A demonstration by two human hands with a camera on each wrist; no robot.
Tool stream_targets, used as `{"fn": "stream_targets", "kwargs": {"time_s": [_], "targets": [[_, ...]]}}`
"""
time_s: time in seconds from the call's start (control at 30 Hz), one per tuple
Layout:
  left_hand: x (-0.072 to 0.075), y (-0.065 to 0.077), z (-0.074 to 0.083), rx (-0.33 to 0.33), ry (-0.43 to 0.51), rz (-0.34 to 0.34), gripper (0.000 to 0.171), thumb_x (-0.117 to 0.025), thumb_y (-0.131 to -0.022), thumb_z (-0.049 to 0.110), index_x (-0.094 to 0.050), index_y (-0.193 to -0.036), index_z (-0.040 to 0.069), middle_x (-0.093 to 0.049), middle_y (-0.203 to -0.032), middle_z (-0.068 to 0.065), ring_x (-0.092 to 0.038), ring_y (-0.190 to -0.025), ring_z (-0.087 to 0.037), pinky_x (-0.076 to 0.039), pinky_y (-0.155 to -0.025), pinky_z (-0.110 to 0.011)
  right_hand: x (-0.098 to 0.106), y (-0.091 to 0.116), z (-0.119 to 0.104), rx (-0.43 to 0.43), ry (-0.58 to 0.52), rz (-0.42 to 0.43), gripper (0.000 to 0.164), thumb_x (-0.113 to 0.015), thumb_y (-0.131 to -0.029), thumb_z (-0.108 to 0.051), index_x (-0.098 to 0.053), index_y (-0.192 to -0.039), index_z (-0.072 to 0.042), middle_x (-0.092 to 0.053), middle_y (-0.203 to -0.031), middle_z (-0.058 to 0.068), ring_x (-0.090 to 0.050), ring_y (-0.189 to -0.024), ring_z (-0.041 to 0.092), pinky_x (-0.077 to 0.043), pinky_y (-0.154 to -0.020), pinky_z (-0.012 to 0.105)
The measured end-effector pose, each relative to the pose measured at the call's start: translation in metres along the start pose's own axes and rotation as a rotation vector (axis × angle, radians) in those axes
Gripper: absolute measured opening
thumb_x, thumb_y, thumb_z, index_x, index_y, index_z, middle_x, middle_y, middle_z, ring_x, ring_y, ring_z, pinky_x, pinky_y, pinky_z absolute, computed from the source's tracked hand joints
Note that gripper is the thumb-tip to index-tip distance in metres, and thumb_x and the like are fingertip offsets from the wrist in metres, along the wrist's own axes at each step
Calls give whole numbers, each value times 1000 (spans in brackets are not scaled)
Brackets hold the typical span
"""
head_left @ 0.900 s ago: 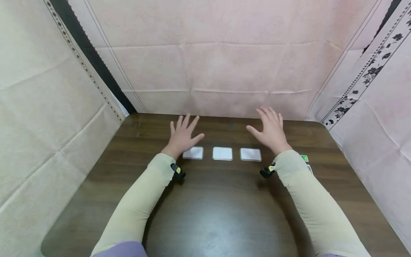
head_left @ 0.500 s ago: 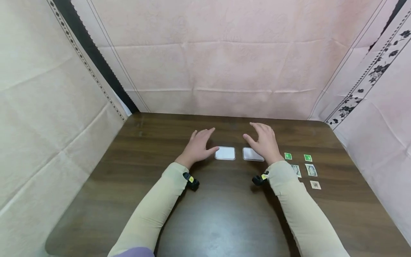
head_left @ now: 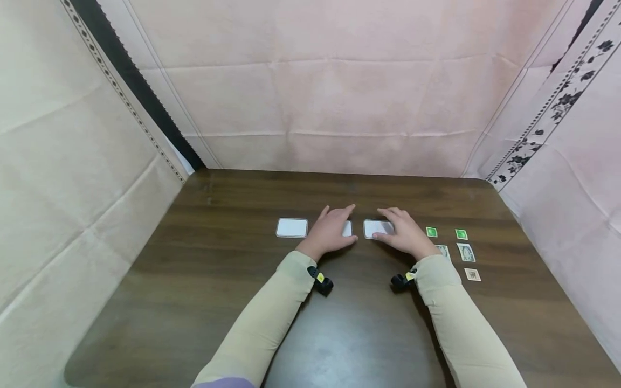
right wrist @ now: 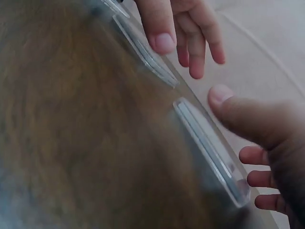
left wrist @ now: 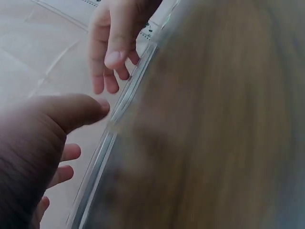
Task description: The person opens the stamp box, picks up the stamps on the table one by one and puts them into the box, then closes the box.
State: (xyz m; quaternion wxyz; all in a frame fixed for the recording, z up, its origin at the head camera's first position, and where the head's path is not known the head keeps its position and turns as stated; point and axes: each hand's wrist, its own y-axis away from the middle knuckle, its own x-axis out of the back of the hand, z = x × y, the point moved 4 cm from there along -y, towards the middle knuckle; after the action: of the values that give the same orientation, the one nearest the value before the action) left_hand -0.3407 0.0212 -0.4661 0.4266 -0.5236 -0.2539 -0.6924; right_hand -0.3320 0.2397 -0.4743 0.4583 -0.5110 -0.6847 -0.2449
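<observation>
White clear-edged cases (head_left: 291,228) lying on wooden table (head_left: 194,253); left hand (head_left: 331,231) hovering over middle case (head_left: 347,229), right hand (head_left: 404,233) over right case (head_left: 371,228), fingers extended, holding nothing; light edge contact likely preserving spacing.

"What's moved?"
"The left hand (head_left: 330,229) has swung rightward, uncovering the left card (head_left: 292,228) and hiding most of the middle card (head_left: 347,229)."
"And the right hand (head_left: 404,233)?"
"Pulled back, now reaching over the right card (head_left: 375,227); more small picture cards (head_left: 466,252) show to its right."
</observation>
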Motion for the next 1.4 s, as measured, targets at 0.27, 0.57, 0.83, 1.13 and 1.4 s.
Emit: {"fn": "stream_targets", "kwargs": {"time_s": [0.27, 0.57, 0.83, 1.13, 1.4], "targets": [[-16, -12, 23, 16, -75, -14, 84, -69, -92, 51, -33, -159, 18, -48, -154, -1, -43, -142, -19, -17, -123, -47, 3, 12, 11, -82, 88, -21, 85, -76, -87, -48, -43, -152, -3, -47, -139, 22, -43, -123, 40, -43, -98, 58], [-19, -21, 35, 75, -105, -29, 78, -73, -90, 50, -42, -153, 18, -55, -147, -2, -48, -135, -23, -22, -121, -46, 7, 10, 8, -108, 100, -119, 74, -78, -89, -36, -50, -144, 4, -58, -121, 23, -53, -105, 35, -49, -89, 52], [-19, -29, 41, 83, -131, -7, 73, -77, -88, 46, -49, -149, 16, -61, -138, -4, -53, -126, -25, -28, -118, -45, 9, 5, 5, -109, 67, -149, 68, -79, -89, -25, -51, -142, 7, -59, -108, 19, -54, -93, 30, -48, -84, 47], [-21, -32, 41, 141, 14, -21, 78, -82, -84, 41, -49, -150, 17, -60, -141, -8, -51, -131, -28, -21, -120, -53, 12, 8, 4, -107, 73, -164, 62, -74, -94, -24, -49, -143, 3, -60, -106, 18, -54, -91, 28, -48, -81, 44], [-21, -32, 41, 126, 2, -29, 68, -81, -86, 43, -58, -143, 15, -63, -135, -7, -51, -127, -27, -21, -120, -52, 15, 9, 5, -100, 62, -160, 61, -73, -95, -24, -47, -143, 3, -60, -107, 20, -54, -91, 29, -48, -81, 45]]}}
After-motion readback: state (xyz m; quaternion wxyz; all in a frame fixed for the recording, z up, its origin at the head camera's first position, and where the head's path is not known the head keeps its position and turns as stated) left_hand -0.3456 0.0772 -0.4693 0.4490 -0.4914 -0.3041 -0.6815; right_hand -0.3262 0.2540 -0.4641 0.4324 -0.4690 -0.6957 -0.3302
